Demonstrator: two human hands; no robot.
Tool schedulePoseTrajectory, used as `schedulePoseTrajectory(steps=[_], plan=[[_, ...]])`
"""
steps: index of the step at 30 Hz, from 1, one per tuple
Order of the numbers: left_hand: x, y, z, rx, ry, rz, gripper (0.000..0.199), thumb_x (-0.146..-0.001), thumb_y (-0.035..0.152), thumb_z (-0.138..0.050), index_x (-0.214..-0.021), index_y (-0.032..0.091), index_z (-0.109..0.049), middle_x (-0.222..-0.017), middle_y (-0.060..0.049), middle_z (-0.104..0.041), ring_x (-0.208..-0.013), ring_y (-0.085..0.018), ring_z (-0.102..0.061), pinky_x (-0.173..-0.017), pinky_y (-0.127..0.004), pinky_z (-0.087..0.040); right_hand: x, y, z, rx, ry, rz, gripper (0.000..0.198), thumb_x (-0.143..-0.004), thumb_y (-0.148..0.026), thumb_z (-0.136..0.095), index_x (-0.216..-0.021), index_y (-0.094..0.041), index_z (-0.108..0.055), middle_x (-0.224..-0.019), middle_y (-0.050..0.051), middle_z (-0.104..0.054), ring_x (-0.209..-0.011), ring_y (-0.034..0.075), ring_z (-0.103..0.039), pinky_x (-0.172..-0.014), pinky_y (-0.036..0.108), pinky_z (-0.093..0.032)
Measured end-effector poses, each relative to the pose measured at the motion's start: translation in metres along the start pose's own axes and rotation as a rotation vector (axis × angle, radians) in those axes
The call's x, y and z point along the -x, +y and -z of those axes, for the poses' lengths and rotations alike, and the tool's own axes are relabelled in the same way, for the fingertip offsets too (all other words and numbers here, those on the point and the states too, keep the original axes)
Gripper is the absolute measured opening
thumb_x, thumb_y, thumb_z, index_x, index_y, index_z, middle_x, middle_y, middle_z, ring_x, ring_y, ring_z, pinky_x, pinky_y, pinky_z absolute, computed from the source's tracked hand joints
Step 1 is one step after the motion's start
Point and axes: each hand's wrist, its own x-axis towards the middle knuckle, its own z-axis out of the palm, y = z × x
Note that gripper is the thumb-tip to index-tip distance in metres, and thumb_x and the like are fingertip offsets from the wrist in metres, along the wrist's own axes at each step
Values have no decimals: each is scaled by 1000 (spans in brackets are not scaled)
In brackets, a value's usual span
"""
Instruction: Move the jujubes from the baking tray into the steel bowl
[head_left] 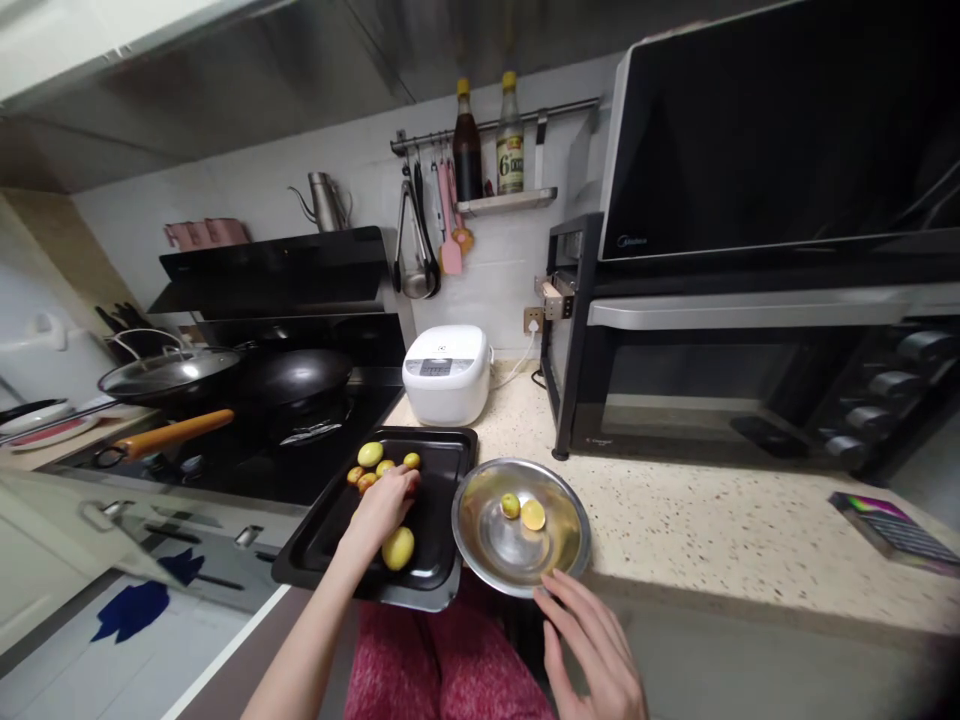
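My left hand [384, 508] reaches into a black baking tray [431, 550], its fingers curled down among small yellow and reddish fruits; what they close on is mostly hidden. Beyond the fingertips lies a larger yellow-green fruit [370, 454], with several smaller ones around it. Another large yellow fruit [398, 548] rests close to my left wrist. On the right, a steel bowl [480, 555] contains a small greenish fruit [510, 505] and a pale yellow piece [532, 515] that looks cut. My right hand [589, 635] has its fingers extended, the tips at the bowl's near rim.
Behind the tray stands a white rice cooker [446, 375]. An oven [697, 390] and a microwave [780, 130] are stacked at right. The stove at left carries a wok [300, 375] and a lidded pan [172, 375]; an orange handle [176, 435] sticks out over its front.
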Motion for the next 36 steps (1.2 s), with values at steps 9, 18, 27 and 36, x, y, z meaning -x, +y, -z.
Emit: schedulePoseTrajectory(steps=[9, 18, 27, 36], plan=[[10, 14, 13, 396, 234, -204, 30, -87, 10, -64, -116, 21, -69, -121, -11, -70, -113, -28, -69, -99, -42, -57, -3, -1, -5, -6, 4, -7, 34, -92, -8, -60, -121, -20, -73, -120, 9, -77, -113, 25, -74, -90, 35, -64], [23, 60, 24, 598, 125, -323, 22, -94, 17, -61, -114, 22, -68, -116, -9, -69, -108, -23, -68, -93, -35, -59, -17, -12, -4, -24, 19, -65, 30, -94, -8, -57, -117, -20, -74, -115, 10, -78, -109, 24, -75, -89, 37, -64], [7, 87, 7, 466, 50, -464, 25, -89, 5, -66, -112, 14, -69, -112, -12, -69, -106, -25, -68, -94, -36, -54, -22, -21, 1, -102, -48, -194, 33, -93, -9, -58, -119, -22, -74, -115, 10, -78, -114, 25, -72, -97, 43, -60], [-9, 89, -11, 355, -54, -459, 24, -82, 8, -73, -106, 13, -72, -102, -7, -70, -96, -21, -68, -91, -33, -52, -18, -24, 1, -92, -120, -275, 24, -96, -18, -58, -116, -21, -73, -119, 9, -76, -121, 25, -68, -105, 47, -55]])
